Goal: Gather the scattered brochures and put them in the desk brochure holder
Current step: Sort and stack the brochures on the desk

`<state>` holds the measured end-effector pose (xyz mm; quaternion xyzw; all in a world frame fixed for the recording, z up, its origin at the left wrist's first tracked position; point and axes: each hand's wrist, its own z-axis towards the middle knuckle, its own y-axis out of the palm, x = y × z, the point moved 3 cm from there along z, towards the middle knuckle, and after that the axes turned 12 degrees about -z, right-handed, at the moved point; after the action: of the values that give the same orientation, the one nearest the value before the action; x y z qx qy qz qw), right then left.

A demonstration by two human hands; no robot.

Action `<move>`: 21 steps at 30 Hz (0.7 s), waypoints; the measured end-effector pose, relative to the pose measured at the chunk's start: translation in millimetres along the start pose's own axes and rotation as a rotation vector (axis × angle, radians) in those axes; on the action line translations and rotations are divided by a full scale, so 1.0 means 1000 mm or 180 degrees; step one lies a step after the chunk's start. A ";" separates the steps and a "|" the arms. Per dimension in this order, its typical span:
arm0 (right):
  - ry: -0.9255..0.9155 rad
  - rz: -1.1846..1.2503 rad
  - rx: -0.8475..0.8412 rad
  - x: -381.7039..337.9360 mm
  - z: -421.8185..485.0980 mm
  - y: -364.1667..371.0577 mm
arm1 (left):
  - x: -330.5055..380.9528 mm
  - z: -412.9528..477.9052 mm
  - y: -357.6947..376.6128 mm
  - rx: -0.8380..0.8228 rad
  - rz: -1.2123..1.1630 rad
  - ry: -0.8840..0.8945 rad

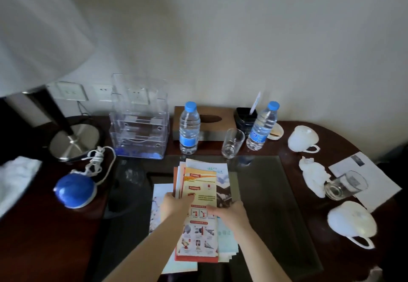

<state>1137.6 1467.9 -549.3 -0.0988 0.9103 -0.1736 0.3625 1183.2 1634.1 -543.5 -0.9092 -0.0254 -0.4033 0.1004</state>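
Observation:
A stack of brochures (199,195) lies on the glass desk top in front of me, an orange and yellow one uppermost. My left hand (176,204) grips the stack's left edge. My right hand (229,212) holds its right side, fingers curled over the top sheet. A pale blue brochure (157,195) lies flat under the stack at the left. The clear acrylic brochure holder (139,122) stands at the back left of the desk, its tiers showing no brochures. One more printed sheet (366,175) lies at the far right under a glass.
Behind the stack stand two water bottles (189,127) (262,125), an upright glass (231,142), a tissue box (212,122) and a dark cup (246,116). Right: two white cups (302,138) (351,220), crumpled tissue (313,173), a tipped glass (344,184). Left: lamp base (72,140), blue round device (74,190).

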 end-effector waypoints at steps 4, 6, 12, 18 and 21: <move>-0.0039 -0.0074 0.0164 -0.015 -0.007 0.057 | -0.001 0.012 -0.059 0.0292 0.0291 0.0107; 0.0124 -0.0194 0.0309 -0.018 -0.011 0.073 | -0.010 0.016 -0.074 0.0318 0.0328 0.0110; 0.0125 -0.0565 0.0529 -0.009 -0.015 0.090 | -0.038 0.026 -0.090 0.0261 0.0579 0.0352; 0.0004 -0.0734 0.0806 0.002 -0.017 0.099 | -0.051 0.029 -0.087 0.0301 0.0868 0.0557; -0.0100 -0.1072 0.1029 0.000 -0.018 0.102 | -0.048 0.024 -0.085 0.0519 0.1163 0.0663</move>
<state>1119.1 1565.7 -576.7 -0.1927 0.8356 -0.3736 0.3536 1157.9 1723.7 -581.1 -0.8410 0.1176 -0.4667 0.2471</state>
